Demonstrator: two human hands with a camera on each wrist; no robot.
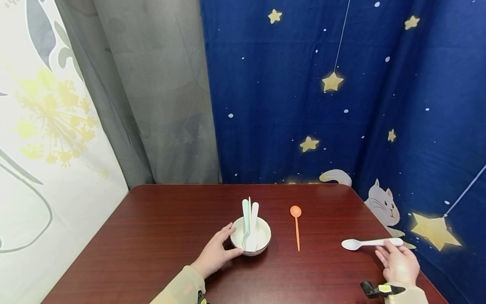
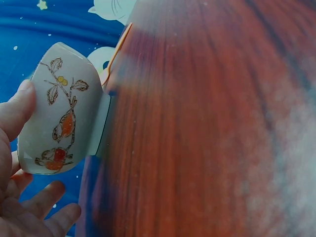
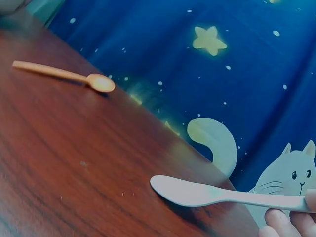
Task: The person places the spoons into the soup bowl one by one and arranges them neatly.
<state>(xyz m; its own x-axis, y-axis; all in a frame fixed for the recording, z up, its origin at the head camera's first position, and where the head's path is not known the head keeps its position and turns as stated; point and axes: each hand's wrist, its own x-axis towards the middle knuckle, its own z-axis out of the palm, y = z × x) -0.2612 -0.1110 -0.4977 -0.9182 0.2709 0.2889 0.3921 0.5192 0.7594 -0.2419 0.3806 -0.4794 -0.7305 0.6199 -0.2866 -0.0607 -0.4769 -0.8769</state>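
At the table's middle stands a small bowl (image 1: 265, 236), white inside; the left wrist view shows a painted branch with orange fruit on its outer wall (image 2: 66, 111). My left hand (image 1: 216, 253) grips its left side, thumb at the near rim and fingers farther back. A mint-green utensil (image 1: 246, 215), a white utensil (image 1: 254, 217) and a thin pale one lean in the bowl, handles up. Over at the right, my right hand (image 1: 400, 264) pinches the handle of a white spoon (image 1: 351, 244), its bowl end pointing left. In the right wrist view that spoon (image 3: 192, 191) overlaps the tabletop.
An orange spoon (image 1: 296, 213) lies on the dark red wooden table (image 1: 171, 219) between the bowl and my right hand, its handle toward me. Behind the table hang a grey curtain (image 1: 163, 105) and a blue starry curtain (image 1: 281, 105).
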